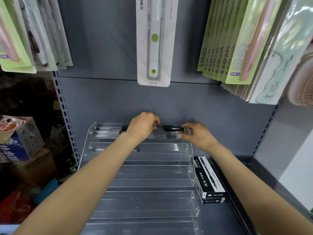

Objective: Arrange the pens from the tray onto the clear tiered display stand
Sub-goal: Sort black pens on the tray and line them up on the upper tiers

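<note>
Stand (144, 202): clear, rigid, lower tiers bare.
Pens (108, 130): light, slick, lay along top tier; best pinched mid-barrel.
Left hand (144, 124): pinched a pen.
Right hand (197, 134): fingertips steadied pen ends.

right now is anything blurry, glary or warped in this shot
Head view: wide-angle bend bows the shelf upright at the edges; hanging packs at the top corners are soft; the clear stand throws pale reflections, so the pens on its top tier read faint; both hands slightly motion-blurred.

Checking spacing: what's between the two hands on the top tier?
Head view: black-tipped pens on the stand's top tier span between left hand and right hand.
</note>
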The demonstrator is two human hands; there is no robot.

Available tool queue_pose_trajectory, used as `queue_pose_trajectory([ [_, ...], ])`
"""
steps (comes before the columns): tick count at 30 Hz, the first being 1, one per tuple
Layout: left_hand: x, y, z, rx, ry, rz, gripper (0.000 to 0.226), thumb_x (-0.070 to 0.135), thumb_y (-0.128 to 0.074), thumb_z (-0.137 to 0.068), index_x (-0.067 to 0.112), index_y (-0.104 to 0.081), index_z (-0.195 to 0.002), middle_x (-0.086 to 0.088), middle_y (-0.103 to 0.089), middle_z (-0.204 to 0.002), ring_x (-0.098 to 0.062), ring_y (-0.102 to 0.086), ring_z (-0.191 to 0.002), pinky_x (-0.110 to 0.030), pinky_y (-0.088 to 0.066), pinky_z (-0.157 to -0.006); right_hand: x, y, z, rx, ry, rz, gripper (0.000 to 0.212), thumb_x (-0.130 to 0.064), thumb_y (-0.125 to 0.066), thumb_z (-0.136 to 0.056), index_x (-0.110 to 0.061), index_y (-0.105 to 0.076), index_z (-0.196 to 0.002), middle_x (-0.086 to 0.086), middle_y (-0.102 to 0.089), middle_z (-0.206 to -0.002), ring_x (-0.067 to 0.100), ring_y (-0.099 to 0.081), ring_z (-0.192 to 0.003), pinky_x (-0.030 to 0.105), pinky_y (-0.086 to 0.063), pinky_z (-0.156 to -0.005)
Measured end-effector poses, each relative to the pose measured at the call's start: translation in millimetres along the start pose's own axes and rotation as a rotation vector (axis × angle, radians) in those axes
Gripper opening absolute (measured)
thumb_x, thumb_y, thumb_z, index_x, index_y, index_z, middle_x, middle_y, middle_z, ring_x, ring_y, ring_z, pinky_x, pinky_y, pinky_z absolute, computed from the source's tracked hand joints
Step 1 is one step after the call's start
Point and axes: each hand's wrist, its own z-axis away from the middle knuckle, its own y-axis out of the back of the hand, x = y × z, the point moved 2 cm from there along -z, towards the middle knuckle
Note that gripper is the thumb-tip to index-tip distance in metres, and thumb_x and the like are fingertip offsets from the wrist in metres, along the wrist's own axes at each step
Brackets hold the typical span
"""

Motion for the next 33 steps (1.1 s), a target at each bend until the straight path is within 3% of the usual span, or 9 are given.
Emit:
queue_pose_trajectory([
  [7,0,4,-3,0.082,-0.032,0.016,0.014,0.006,-0.057,-0.087,0.013,-0.068,-0.094,-0.005,-0.064,-0.102,-0.023,-0.06,-0.095,-0.032,-0.049,-0.075,-1,2,-1,0.012,-0.014,-0.003,0.046,-0.032,-0.071,-0.08,-0.01,-0.058,-0.119,0.011,-0.058,-0.116,0.024,-0.053,-0.11,0.027,-0.04,-0.088],
  [14,3,-1,-5,0.099,-0.057,-0.04,0.016,0.006,-0.056,-0.087,0.014,-0.067,-0.096,-0.005,-0.063,-0.104,-0.023,-0.054,-0.103,-0.034,-0.048,-0.075,2,2,-3,0.03,-0.001,-0.067,0.028,-0.028,-0.075,-0.077,-0.013,-0.062,-0.096,0.007,-0.06,-0.096,0.018,-0.053,-0.086,0.024,-0.038,-0.068],
  [20,4,-5,-7,0.015,-0.103,-0.073,0.018,0.007,-0.059,-0.087,0.015,-0.07,-0.098,-0.004,-0.059,-0.107,-0.022,-0.056,-0.102,-0.033,-0.049,-0.078,2,0,-2,0.058,0.003,-0.083,0.04,-0.025,-0.076,-0.077,-0.011,-0.057,-0.109,0.009,-0.062,-0.107,0.023,-0.057,-0.101,0.026,-0.043,-0.082],
  [26,-9,0,0,-0.066,-0.153,-0.059,0.032,0.004,-0.045,-0.093,0.017,-0.066,-0.113,-0.003,-0.059,-0.118,-0.025,-0.056,-0.108,-0.037,-0.047,-0.089,0,2,3,0.112,0.09,0.087,0.038,-0.024,-0.067,-0.085,-0.014,-0.06,-0.121,0.006,-0.045,-0.133,0.021,-0.048,-0.12,0.013,-0.028,-0.09],
  [30,-17,-2,3,-0.165,-0.147,-0.052,0.043,-0.003,-0.04,-0.09,0.019,-0.065,-0.117,-0.002,-0.058,-0.125,-0.024,-0.053,-0.114,-0.039,-0.044,-0.094,-2,0,5,0.066,0.094,0.139,0.037,-0.026,-0.063,-0.088,-0.013,-0.061,-0.123,0.006,-0.044,-0.137,0.02,-0.044,-0.127,0.02,-0.029,-0.102],
  [33,-15,-2,5,-0.172,-0.131,-0.051,0.042,-0.001,-0.039,-0.091,0.019,-0.062,-0.121,-0.002,-0.056,-0.127,-0.024,-0.051,-0.116,-0.039,-0.044,-0.096,-4,-1,5,0.063,0.082,0.144,0.037,-0.025,-0.062,-0.089,-0.013,-0.06,-0.123,0.006,-0.043,-0.138,0.021,-0.043,-0.127,0.02,-0.029,-0.102],
])
